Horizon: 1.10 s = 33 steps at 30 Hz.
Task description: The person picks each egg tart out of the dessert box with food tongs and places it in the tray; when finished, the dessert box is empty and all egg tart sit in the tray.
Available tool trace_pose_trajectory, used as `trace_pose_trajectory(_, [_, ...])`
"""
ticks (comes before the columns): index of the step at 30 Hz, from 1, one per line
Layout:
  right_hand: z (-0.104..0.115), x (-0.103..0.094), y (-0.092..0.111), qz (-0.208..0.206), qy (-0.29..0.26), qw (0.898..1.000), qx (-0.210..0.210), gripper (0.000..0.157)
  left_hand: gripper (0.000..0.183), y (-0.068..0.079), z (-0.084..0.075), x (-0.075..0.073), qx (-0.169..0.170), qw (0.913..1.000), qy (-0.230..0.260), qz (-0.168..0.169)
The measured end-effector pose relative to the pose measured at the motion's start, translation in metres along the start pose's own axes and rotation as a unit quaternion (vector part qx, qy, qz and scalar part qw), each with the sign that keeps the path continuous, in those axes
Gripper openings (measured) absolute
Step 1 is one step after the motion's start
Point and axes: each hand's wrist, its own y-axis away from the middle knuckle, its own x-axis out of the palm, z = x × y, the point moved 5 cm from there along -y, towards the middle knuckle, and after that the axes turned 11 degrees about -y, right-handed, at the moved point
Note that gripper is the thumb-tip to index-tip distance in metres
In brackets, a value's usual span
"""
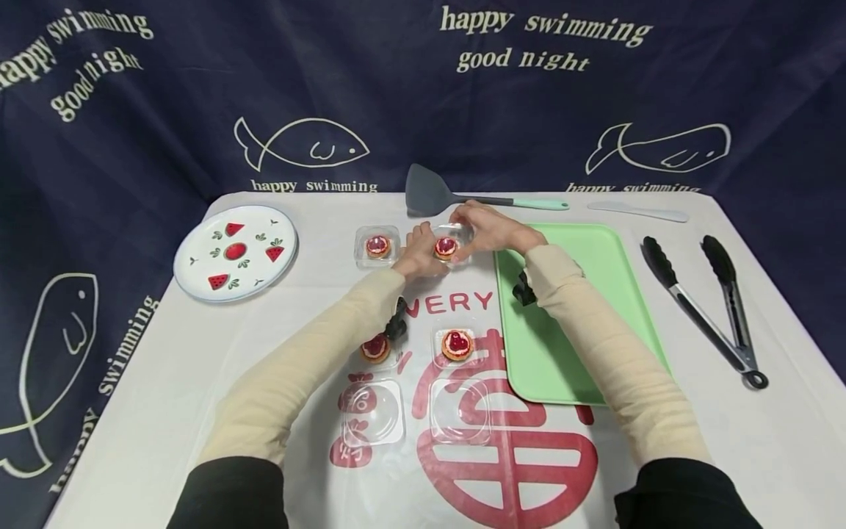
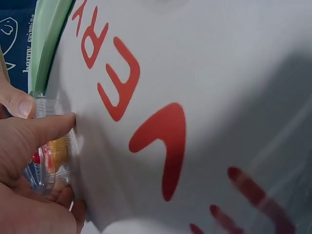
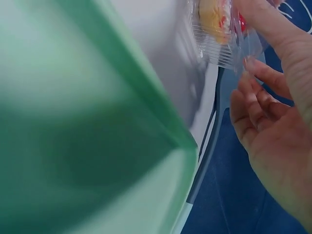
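At the back middle of the table, a small clear plastic box (image 1: pixel 463 234) holds a red-topped tart (image 1: pixel 446 248). My left hand (image 1: pixel 421 257) grips the box from its left, thumb and fingers spread along its side in the left wrist view. From the right, my right hand (image 1: pixel 489 228) pinches the clear lid (image 3: pixel 248 46), thumb over it and fingertips at its edge. Beside it on the left stands another clear box (image 1: pixel 360 253) with a tart (image 1: pixel 378 246). Nearer me sit two more tarts, the left one (image 1: pixel 375 348) partly behind my left wrist.
Clear empty plastic trays (image 1: pixel 374 413) lie in front of the nearer tarts. A green tray (image 1: pixel 562 353) lies under my right forearm. Tongs (image 1: pixel 710 323) are at right, a spatula (image 1: pixel 429 192) and a white knife (image 1: pixel 637 211) behind, a patterned plate (image 1: pixel 254 220) at left.
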Motion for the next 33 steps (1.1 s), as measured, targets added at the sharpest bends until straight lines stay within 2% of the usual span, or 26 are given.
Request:
trace_pose_trajectory(5, [-0.001, -0.001, 0.004, -0.014, -0.008, 1.0, 0.006, 0.069, 0.095, 0.014, -0.008, -0.01, -0.005, 1.0, 0.004, 0.001])
trace_pose_trajectory(8, [-0.003, -0.001, 0.007, -0.017, -0.013, 1.0, -0.002, 0.068, 0.1, 0.015, -0.009, -0.013, 0.002, 0.9996, -0.013, 0.026])
trace_pose_trajectory(10, [-0.002, -0.001, 0.01, -0.019, -0.017, 1.0, -0.009, 0.069, 0.103, 0.015, -0.01, -0.015, 0.022, 0.9988, -0.021, 0.039])
trace_pose_trajectory(12, [0.0, -0.003, 0.014, -0.027, -0.018, 0.999, -0.016, 0.069, 0.105, 0.017, -0.01, -0.02, 0.056, 0.9973, -0.033, 0.034])
trace_pose_trajectory(15, [0.005, -0.008, 0.02, -0.052, -0.02, 0.998, -0.036, 0.067, 0.099, 0.021, -0.009, -0.029, 0.117, 0.9915, -0.054, -0.012])
trace_pose_trajectory(19, [0.011, -0.01, 0.026, -0.071, -0.044, 0.995, -0.056, 0.067, 0.087, 0.031, -0.006, -0.039, 0.183, 0.972, -0.108, -0.1])
trace_pose_trajectory(21, [0.014, -0.01, 0.03, -0.074, -0.087, 0.993, -0.039, 0.064, 0.085, 0.038, -0.005, -0.043, 0.206, 0.9604, -0.129, -0.136])
trace_pose_trajectory(23, [0.015, -0.012, 0.034, -0.085, -0.134, 0.987, -0.01, 0.054, 0.083, 0.044, -0.006, -0.046, 0.226, 0.9475, -0.147, -0.173])
trace_pose_trajectory(25, [0.016, -0.011, 0.039, -0.086, -0.194, 0.977, 0.026, 0.047, 0.082, 0.05, -0.007, -0.048, 0.242, 0.9334, -0.163, -0.21])
trace_pose_trajectory(27, [0.017, -0.008, 0.041, -0.068, -0.261, 0.961, 0.057, 0.057, 0.079, 0.056, -0.01, -0.049, 0.256, 0.917, -0.181, -0.246])
trace_pose_trajectory(28, [0.017, -0.005, 0.042, -0.052, -0.299, 0.95, 0.073, 0.065, 0.076, 0.059, -0.011, -0.049, 0.263, 0.9081, -0.19, -0.264])
trace_pose_trajectory(31, [0.022, 0.006, 0.044, 0.001, -0.403, 0.908, 0.116, 0.082, 0.064, 0.066, -0.014, -0.048, 0.28, 0.8858, -0.212, -0.304])
trace_pose_trajectory(32, [0.024, 0.008, 0.045, 0.012, -0.425, 0.897, 0.123, 0.084, 0.062, 0.068, -0.015, -0.048, 0.284, 0.8817, -0.214, -0.311])
trace_pose_trajectory(33, [0.025, 0.01, 0.046, 0.018, -0.44, 0.888, 0.13, 0.083, 0.062, 0.07, -0.015, -0.047, 0.287, 0.8813, -0.21, -0.312])
